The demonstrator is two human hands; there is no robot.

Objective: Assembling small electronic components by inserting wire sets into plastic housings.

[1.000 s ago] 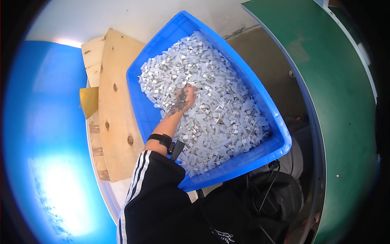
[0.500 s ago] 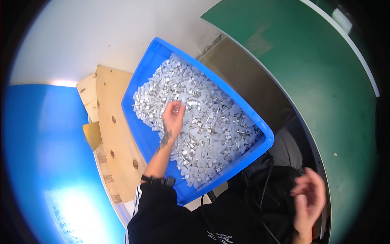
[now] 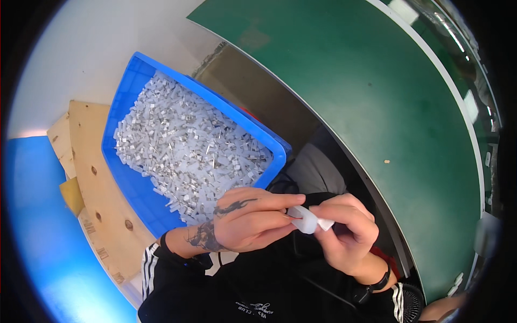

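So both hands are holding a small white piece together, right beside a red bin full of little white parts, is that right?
Not quite: the bin is blue, not red, as the head view shows. The rest holds: the left hand and right hand pinch a small white piece together, beside that bin full of little white parts.

A blue bin (image 3: 134,183) holds whitish-grey parts (image 3: 183,145) beside a green tabletop (image 3: 388,107).

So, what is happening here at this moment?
A person holds one small white plastic piece between both hands, close to the body. The left hand and the right hand each pinch it with the fingers. Beside the left arm stands a blue bin filled with many similar small white pieces. A green table surface lies to the right.
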